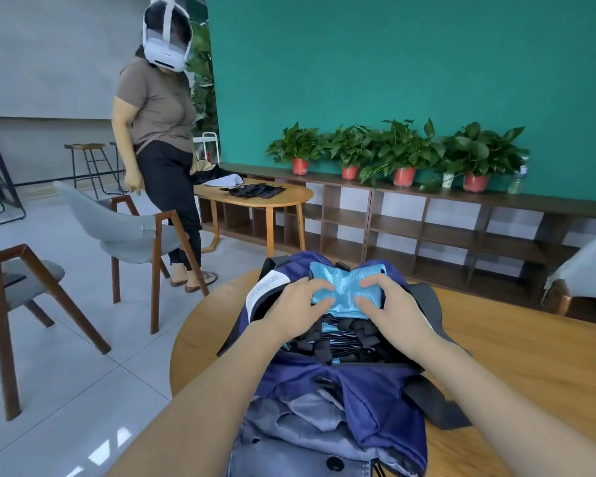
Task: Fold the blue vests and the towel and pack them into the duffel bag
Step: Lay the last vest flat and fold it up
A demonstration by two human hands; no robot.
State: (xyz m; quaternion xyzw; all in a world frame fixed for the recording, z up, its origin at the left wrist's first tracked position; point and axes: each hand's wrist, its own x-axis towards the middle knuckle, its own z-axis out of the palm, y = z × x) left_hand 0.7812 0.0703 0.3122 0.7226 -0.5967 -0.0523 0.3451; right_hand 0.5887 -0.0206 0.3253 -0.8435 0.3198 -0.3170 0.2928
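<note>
A navy duffel bag (pixel 369 383) lies open on the round wooden table (pixel 516 356) in front of me. Folded light-blue vests (pixel 346 287) with black straps fill its mouth. My left hand (pixel 295 311) and my right hand (pixel 389 304) both press down on the top vest, fingers spread flat over the shiny fabric, one on each side of it. Black straps and buckles of the lower vests (pixel 341 339) show just below my hands. No towel is visible.
A grey garment (pixel 289 442) lies at the table's near edge under the bag. Another person wearing a headset (pixel 159 132) stands by a small oval table (pixel 255 196) with dark cloths. Grey chairs (pixel 131 232) stand left; a shelf with potted plants (pixel 403 156) lines the green wall.
</note>
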